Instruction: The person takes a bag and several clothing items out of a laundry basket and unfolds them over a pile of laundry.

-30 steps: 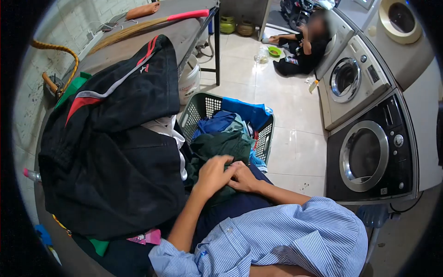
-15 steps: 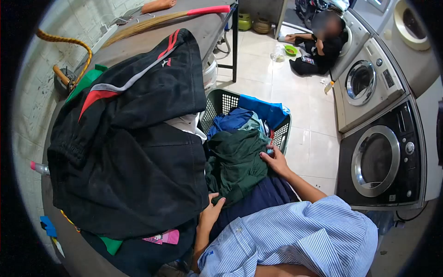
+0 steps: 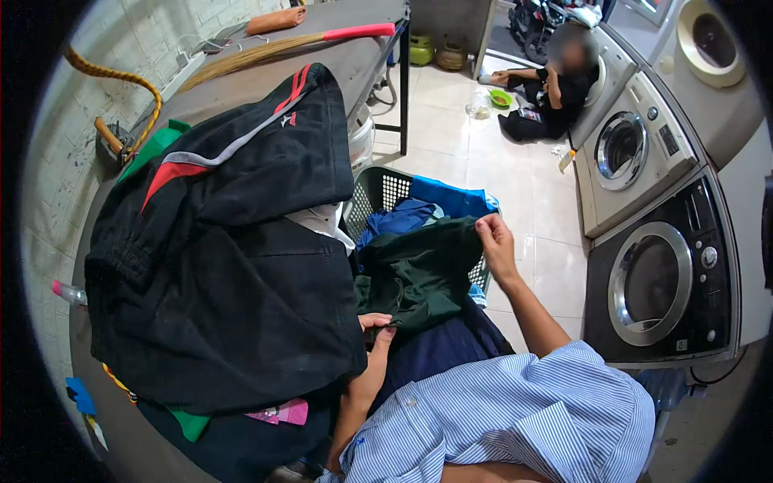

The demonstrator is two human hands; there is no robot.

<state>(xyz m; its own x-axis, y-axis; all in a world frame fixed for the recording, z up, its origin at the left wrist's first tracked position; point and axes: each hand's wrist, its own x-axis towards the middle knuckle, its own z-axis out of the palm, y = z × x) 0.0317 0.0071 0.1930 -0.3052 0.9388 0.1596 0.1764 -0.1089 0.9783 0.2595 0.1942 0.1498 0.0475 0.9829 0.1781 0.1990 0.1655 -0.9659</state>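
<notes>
A dark green garment [image 3: 427, 278] is stretched between my two hands, over the laundry basket [image 3: 372, 187] and my lap. My right hand [image 3: 497, 241] pinches its upper right corner and holds it raised. Lower down, my left hand [image 3: 375, 336] grips the near left edge between thumb and fingers. Beneath and behind the garment, blue clothes [image 3: 403, 216] lie in the basket, and a bright blue cloth [image 3: 451, 196] hangs over its far rim. Black shorts [image 3: 233, 298] with red and grey stripes lie on the table just left of my left hand.
On the grey table [image 3: 282, 40] lie a broom [image 3: 298, 44] and a brown rolled item [image 3: 276, 20]. Washing machines [image 3: 636, 153] line the right side, with a black front-loader [image 3: 652, 282] nearest. A person [image 3: 555, 84] sits on the floor beside a green bowl [image 3: 500, 99].
My right hand has risen, lifting the garment's right corner up and slightly right. My left hand has moved up a little with its edge. The seated person stays in place.
</notes>
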